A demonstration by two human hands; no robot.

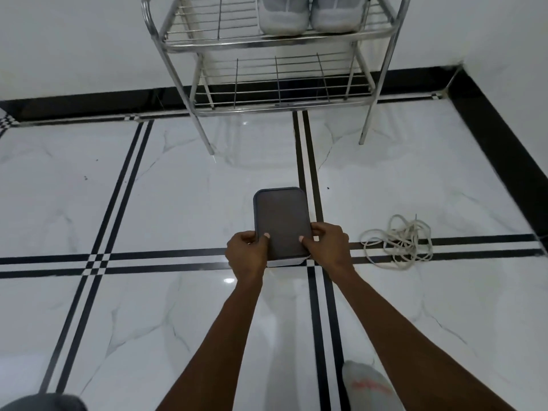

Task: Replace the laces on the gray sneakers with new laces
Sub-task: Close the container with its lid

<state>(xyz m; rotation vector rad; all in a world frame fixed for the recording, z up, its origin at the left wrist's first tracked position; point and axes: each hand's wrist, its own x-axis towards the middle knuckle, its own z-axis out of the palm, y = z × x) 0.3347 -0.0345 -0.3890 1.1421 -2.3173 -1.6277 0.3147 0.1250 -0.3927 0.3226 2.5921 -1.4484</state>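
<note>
Both hands grip the near end of a dark lidded box [281,222] on the floor: the left hand [246,253] and right hand [329,247] each curl round a side edge, thumbs pressing on the lid. This looks like an early step, likely opening the box for the new laces; the lid would next need prying up evenly. A loose tangle of pale laces [398,243] lies on the floor just right of the hands. The gray sneakers [311,14] sit on the top shelf of a metal rack [275,105] ahead, against a white wall. The floor [178,188] is glossy white marble tile with black stripes.
</note>
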